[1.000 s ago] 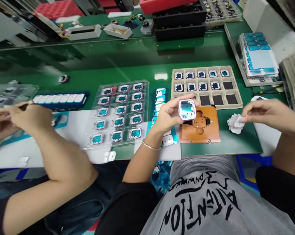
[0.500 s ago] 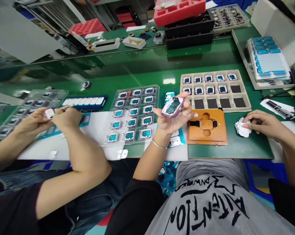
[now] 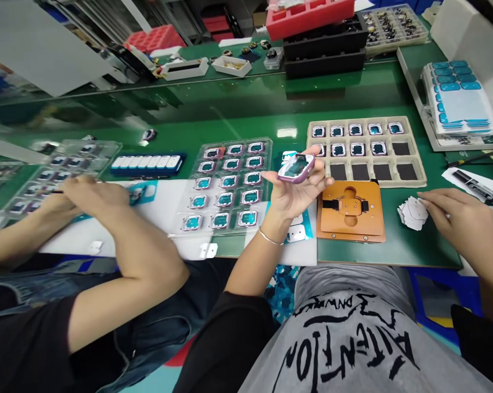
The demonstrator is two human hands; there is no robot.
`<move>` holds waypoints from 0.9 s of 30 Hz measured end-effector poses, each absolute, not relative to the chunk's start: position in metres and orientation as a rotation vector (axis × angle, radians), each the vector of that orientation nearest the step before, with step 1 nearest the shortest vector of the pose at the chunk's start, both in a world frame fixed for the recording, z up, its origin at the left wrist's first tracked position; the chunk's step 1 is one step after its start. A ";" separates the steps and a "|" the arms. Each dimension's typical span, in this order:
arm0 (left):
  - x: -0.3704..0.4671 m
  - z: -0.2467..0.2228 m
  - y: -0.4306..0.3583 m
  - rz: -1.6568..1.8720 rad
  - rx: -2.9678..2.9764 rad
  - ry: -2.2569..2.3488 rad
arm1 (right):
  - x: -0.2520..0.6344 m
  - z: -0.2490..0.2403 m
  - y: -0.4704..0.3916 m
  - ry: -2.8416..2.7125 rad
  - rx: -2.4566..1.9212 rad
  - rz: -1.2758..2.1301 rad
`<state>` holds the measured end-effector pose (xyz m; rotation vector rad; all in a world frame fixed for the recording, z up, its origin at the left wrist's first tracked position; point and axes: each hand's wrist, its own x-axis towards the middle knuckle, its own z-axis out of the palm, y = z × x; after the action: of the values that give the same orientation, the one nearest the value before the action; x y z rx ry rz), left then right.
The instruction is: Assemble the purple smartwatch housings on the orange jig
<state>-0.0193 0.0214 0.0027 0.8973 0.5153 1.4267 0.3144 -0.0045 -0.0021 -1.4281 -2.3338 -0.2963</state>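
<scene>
A long, glossy green workbench (image 3: pixel 181 121) spans the frame, with a co-worker in dark short sleeves (image 3: pixel 119 305) at left, both forearms over its front edge. A clear plastic tray (image 3: pixel 269 174), left of centre, bears rows of rounded-square, teal-centred cases, while a beige moulded tray (image 3: pixel 420 169) at upper right carries more. A flat orange plate with black fittings (image 3: pixel 350 206) lies right of centre. Above and left of it, the person's left hand (image 3: pixel 296 195), palm up and half open, has its fingers curled around a purple-sided, rounded-square case (image 3: pixel 295 168), held tilted. At right, the right hand (image 3: pixel 461 213) is loosely bent, fingertips by a small heap of flat white pieces (image 3: pixel 412 213); whether it grips one cannot be told
</scene>
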 end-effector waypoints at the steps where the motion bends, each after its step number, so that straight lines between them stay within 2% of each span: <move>1: -0.019 0.003 0.022 1.442 0.886 0.515 | 0.310 -0.002 -0.007 -2.331 -1.388 -0.325; 11: -0.021 0.001 0.025 1.479 0.860 0.511 | 0.289 -0.038 -0.023 -2.474 -1.396 -0.366; 17: -0.026 -0.002 0.029 1.551 0.869 0.586 | 0.313 -0.025 -0.019 -2.676 -1.208 -0.224; 27: -0.039 -0.010 0.038 1.538 0.940 0.540 | 0.316 -0.004 0.001 -3.039 -1.103 -0.279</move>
<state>-0.0393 0.0380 -0.0098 0.9403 0.5401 1.5376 0.3160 0.0008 -0.0037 -1.1029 -3.0392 -0.2792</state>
